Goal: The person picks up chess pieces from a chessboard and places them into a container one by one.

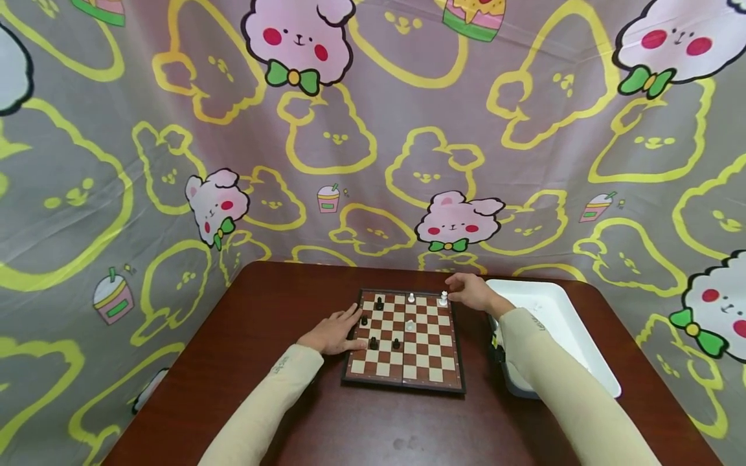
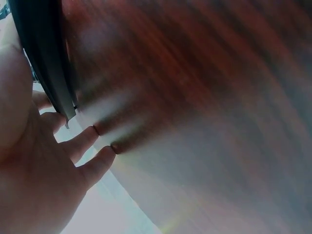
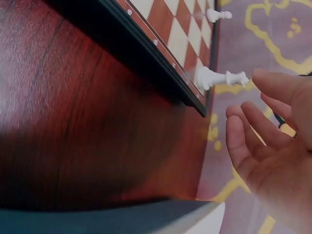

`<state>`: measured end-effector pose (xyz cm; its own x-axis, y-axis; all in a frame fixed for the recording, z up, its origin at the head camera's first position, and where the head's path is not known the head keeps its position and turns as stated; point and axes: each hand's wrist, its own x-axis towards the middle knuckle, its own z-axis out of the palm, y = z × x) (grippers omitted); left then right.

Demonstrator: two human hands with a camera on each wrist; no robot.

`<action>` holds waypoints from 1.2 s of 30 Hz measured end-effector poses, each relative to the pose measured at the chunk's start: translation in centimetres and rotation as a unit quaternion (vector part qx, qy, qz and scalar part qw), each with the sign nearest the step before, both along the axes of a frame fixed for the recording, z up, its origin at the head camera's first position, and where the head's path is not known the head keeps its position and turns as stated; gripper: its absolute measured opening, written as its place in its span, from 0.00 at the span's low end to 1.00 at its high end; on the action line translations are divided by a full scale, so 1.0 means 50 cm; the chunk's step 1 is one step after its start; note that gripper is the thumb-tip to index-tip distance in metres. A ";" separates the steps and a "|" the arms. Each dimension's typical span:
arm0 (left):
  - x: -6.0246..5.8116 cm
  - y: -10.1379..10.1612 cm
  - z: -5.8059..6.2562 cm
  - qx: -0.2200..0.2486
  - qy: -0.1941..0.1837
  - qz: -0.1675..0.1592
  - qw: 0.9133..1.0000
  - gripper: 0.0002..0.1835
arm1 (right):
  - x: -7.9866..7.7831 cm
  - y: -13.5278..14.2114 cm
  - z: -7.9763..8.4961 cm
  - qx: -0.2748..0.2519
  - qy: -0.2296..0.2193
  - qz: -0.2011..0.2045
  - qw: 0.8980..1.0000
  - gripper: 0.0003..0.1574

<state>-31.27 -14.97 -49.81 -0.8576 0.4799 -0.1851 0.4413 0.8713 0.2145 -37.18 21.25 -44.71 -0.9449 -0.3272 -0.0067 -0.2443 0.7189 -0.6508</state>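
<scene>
A brown-and-cream chessboard point(image 1: 428, 374) with a black frame lies on the table, carrying several small black pieces and a few white ones. My left hand point(image 1: 331, 333) rests at its left edge, thumb over the squares and the other fingers stretched along the frame. In the left wrist view, fingertips point(image 2: 111, 150) meet the tabletop beside the black edge. A tall white chess piece point(image 3: 214, 79) with a crowned top stands upright in the far right corner. Beside it is my right hand point(image 1: 471, 293), fingers loosely bent, thumb tip close to the crown with a small gap showing.
Right of the board stands a white tray point(image 1: 588, 353), partly behind my right sleeve. A white pawn point(image 1: 411, 298) stands on the far row, and a white piece point(image 1: 410, 325) nearer the middle. Black pieces point(image 1: 373, 343) are on the left half. Patterned cloth point(image 1: 361, 194) hangs behind the table.
</scene>
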 end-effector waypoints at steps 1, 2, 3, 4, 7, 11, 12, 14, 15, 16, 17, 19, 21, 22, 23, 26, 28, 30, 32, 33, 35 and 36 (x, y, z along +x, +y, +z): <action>-0.001 0.000 0.000 -0.001 0.000 -0.001 1.000 0.47 | -0.002 -0.003 -0.002 -0.001 -0.001 -0.002 1.000 0.25; -0.001 0.001 0.000 -0.003 0.001 -0.002 1.000 0.47 | -0.004 -0.005 -0.005 0.000 -0.003 -0.005 1.000 0.25; -0.001 0.001 0.000 -0.005 0.000 -0.003 1.000 0.47 | -0.006 -0.007 -0.007 0.000 -0.004 -0.008 1.000 0.26; -0.002 0.002 0.000 -0.007 0.001 -0.003 1.000 0.47 | -0.007 -0.009 -0.009 0.001 -0.005 -0.010 1.000 0.26; -0.001 0.003 0.002 -0.006 0.002 -0.002 1.000 0.47 | -0.012 -0.012 -0.013 0.003 -0.002 -0.013 1.000 0.26; 0.002 0.004 0.005 0.000 -0.001 -0.003 1.000 0.47 | -0.017 -0.012 -0.021 0.011 0.001 -0.013 1.000 0.23; 0.003 0.004 0.005 0.001 -0.002 -0.003 1.000 0.47 | -0.018 -0.012 -0.023 0.013 0.000 -0.013 1.000 0.22; 0.003 0.004 0.005 0.001 -0.003 -0.001 1.000 0.46 | -0.019 -0.014 -0.028 0.014 -0.003 -0.007 1.000 0.20; 0.003 0.004 0.005 0.001 -0.003 0.000 1.000 0.46 | -0.019 -0.016 -0.031 0.012 -0.005 -0.007 1.000 0.19; 0.003 0.004 0.004 0.000 -0.003 0.002 1.000 0.46 | -0.018 -0.018 -0.033 0.010 -0.007 -0.005 1.000 0.18; 0.003 0.003 0.004 -0.001 -0.003 0.003 1.000 0.46 | -0.018 -0.020 -0.035 0.006 -0.009 -0.002 1.000 0.18; 0.001 0.003 0.001 -0.002 -0.004 0.006 1.000 0.47 | -0.017 -0.023 -0.038 0.002 -0.017 0.000 1.000 0.16; 0.000 0.002 -0.001 -0.001 -0.004 0.006 1.000 0.47 | -0.016 -0.027 -0.041 0.000 -0.024 -0.002 1.000 0.15; 0.000 0.002 -0.002 -0.001 -0.003 0.004 1.000 0.47 | -0.015 -0.027 -0.041 0.000 -0.025 -0.001 1.000 0.14; -0.001 0.003 -0.003 -0.002 -0.002 0.002 1.000 0.47 | -0.014 -0.027 -0.042 0.002 -0.025 -0.002 1.000 0.14; 0.001 0.004 -0.002 0.002 -0.003 0.000 1.000 0.46 | -0.012 -0.028 -0.042 0.003 -0.020 -0.006 1.000 0.12; 0.002 0.005 0.000 0.000 -0.003 0.001 1.000 0.46 | -0.010 -0.028 -0.042 0.006 -0.013 -0.005 1.000 0.10; 0.003 0.005 0.002 0.000 -0.005 0.003 1.000 0.46 | -0.009 -0.028 -0.040 0.009 -0.010 -0.007 1.000 0.10; 0.003 0.004 0.002 0.000 -0.004 0.004 1.000 0.46 | -0.006 -0.026 -0.037 0.015 -0.007 -0.007 1.000 0.10; 0.002 0.004 0.003 -0.001 -0.004 0.004 1.000 0.46 | -0.004 -0.025 -0.034 0.019 -0.003 -0.005 1.000 0.10; 0.002 0.003 0.002 -0.002 -0.003 0.005 1.000 0.46 | 0.001 -0.024 -0.026 0.026 -0.001 -0.003 1.000 0.10; 0.002 0.003 0.003 -0.002 -0.003 0.005 1.000 0.46 | 0.003 -0.023 -0.021 0.029 0.003 0.001 1.000 0.10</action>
